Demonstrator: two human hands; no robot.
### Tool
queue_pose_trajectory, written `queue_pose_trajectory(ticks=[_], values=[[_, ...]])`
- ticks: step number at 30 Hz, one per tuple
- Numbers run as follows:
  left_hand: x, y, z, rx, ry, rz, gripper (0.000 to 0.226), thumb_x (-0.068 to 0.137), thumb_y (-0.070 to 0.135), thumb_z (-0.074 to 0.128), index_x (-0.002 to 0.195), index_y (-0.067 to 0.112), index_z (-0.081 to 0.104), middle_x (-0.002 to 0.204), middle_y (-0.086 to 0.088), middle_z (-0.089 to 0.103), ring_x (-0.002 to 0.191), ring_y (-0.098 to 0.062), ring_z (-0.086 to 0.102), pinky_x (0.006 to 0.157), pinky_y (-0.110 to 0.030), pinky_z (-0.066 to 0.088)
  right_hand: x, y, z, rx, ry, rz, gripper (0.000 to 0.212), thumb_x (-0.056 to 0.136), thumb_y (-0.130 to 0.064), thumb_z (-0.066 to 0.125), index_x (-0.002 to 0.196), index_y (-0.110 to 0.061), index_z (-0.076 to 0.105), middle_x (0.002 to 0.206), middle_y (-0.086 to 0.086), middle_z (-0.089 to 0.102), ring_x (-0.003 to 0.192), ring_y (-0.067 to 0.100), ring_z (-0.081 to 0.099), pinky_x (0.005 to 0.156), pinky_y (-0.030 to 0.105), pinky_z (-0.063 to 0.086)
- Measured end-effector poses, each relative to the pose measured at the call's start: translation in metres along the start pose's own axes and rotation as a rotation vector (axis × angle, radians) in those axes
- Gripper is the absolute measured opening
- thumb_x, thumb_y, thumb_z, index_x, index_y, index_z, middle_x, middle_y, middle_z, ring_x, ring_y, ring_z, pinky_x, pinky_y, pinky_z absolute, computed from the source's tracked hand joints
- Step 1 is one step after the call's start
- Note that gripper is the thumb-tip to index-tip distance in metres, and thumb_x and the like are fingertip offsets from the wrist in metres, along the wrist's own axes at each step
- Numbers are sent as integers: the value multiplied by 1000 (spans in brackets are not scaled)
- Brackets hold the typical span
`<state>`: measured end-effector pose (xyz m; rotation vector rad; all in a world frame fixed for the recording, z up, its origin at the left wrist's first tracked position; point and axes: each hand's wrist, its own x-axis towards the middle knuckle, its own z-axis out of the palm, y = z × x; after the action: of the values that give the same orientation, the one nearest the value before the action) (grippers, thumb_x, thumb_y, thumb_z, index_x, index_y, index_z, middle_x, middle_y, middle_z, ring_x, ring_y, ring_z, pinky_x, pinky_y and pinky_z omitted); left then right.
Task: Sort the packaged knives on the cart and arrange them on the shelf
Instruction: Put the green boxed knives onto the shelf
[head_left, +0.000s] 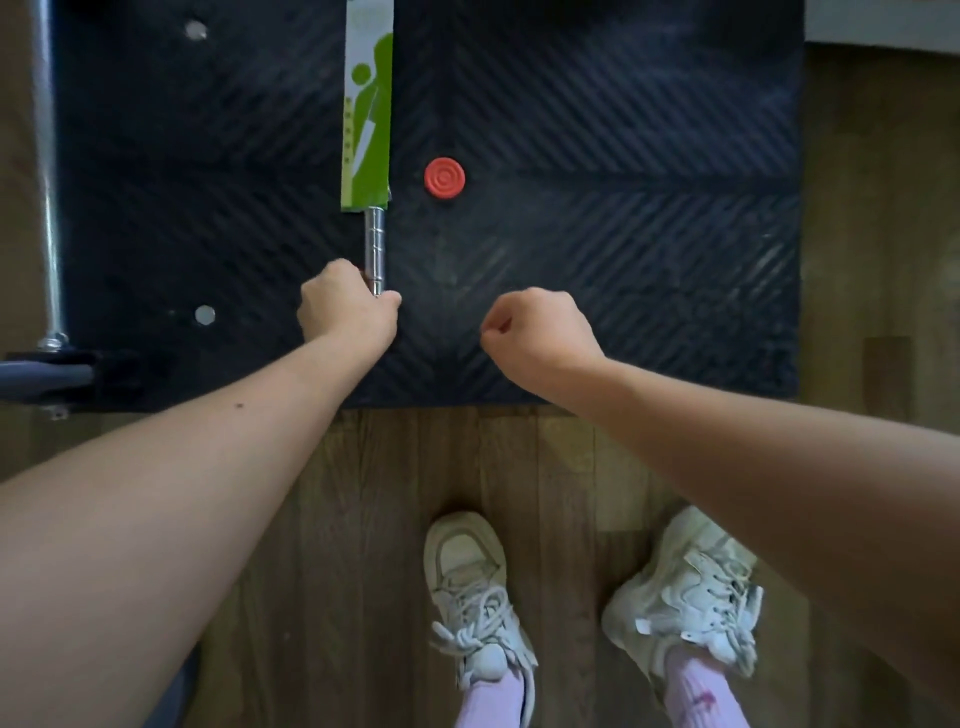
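Black cart (597, 130), left grip (345, 306) around knife (368, 145)

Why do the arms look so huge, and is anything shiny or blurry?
Head view: the wide-angle lens swells the arms near the edges; the knife has glare on its metal handle above the left hand; the cart deck looks dim and soft.

Light: dim, soft (faint shadows only)
Glare: pale sheen on the cart deck (649, 249)
Edges: wide-angle bending, slight softness
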<state>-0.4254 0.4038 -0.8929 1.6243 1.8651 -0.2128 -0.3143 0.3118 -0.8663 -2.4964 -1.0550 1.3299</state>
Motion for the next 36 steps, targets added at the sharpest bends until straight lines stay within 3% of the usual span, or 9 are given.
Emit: queue_pose_trajectory(ticks=[7,14,21,24,28,32,36], values=[[-45,18,-24,-218,-52,-119,25,82,30,66,100,13,68,104,-9,69,97,-27,63,86,-34,51,-19,-21,-35,6,-85,6,21,87,-15,50,93,-16,69,99,4,68,92,23,63,78,31,54],[-91,64,-106,-279,-64,54,24,85,28,63,105,14,62,98,0,62,88,-16,55,78,-27,44,-50,-64,-117,104,28,-13,23,88,-19,49,97,-14,69,104,4,68,95,23,63,85,37,54],[-167,144,-227,-363,3,230,25,87,24,61,107,10,60,90,4,55,85,-9,49,76,-21,37,-120,-132,-245,390,208,-46,19,93,-24,53,104,-21,68,99,1,66,81,14,61,67,26,52],[-219,179,-283,-428,6,281,24,87,24,61,106,10,60,88,6,55,83,-7,50,74,-19,34,-168,-161,-311,496,214,-76,12,92,-25,55,92,-21,66,90,6,64,78,18,60,72,32,51],[-285,212,-341,-516,-3,317,16,86,24,62,98,14,60,74,13,52,73,-3,51,64,-14,34,-233,-184,-389,491,251,-148,15,90,-32,55,96,-22,66,91,3,66,81,19,63,77,34,54],[-342,240,-374,-579,-23,376,11,86,21,63,92,20,55,72,15,51,71,-1,49,61,-14,36,-294,-187,-435,617,272,-217,10,90,-27,58,87,-18,62,75,-6,59,69,12,57,70,29,49],[-390,267,-393,-617,3,440,15,84,19,65,96,15,58,72,15,52,70,-1,49,60,-10,38,-343,-179,-456,695,230,-255,19,89,-32,59,72,-25,61,76,-3,60,76,15,57,85,39,52]])
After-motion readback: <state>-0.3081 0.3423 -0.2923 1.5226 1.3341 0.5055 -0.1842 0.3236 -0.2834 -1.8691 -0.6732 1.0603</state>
